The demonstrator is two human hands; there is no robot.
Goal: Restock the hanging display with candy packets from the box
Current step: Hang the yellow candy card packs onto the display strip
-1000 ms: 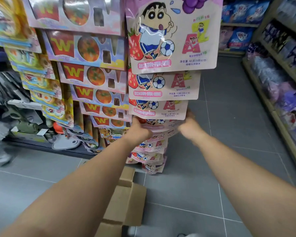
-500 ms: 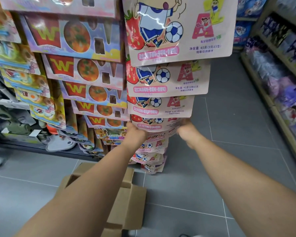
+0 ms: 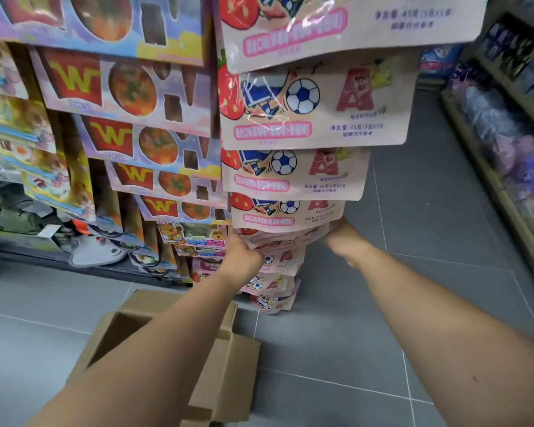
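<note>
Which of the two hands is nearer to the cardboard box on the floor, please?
Left. The left hand grips the candy packet at its left edge, its forearm crossing over the cardboard box; the right hand holds the packet's right edge, farther right, off the box.

Both bare forearms stretched forward and converging, left hand (image 3: 244, 257) knuckles up, right hand (image 3: 342, 240) slightly higher, the two apart, fingertips of both out of sight

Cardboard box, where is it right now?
In the head view, low and left of centre: the cardboard box sits open on the grey floor under the left forearm, below the hanging pink candy packets.
</note>
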